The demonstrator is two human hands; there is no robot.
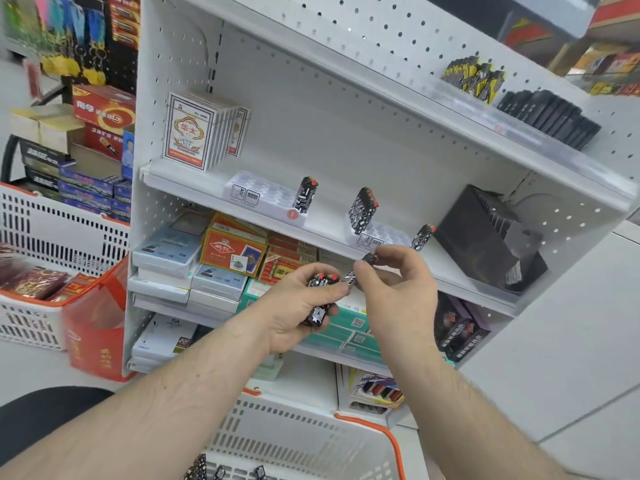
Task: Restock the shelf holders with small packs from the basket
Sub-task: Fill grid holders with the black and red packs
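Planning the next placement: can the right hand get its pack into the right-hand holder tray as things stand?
Probably yes. The right hand pinches one small pack just in front of the right holder tray, whose front slots look bare. Nothing stands between them; the left hand holds its packs lower and off to the left.

Small packs [317, 299] with black-and-white geometric print and red caps; translucent white plastic holders [263, 195] on a white perforated metal shelf unit [346, 109]. White plastic basket [304, 441] with orange rim; white card boxes [194, 133] with red-and-gold emblem.

Left hand [298, 306] fingers curled, gripping; right hand [394, 275] pinching, both forearms raised.
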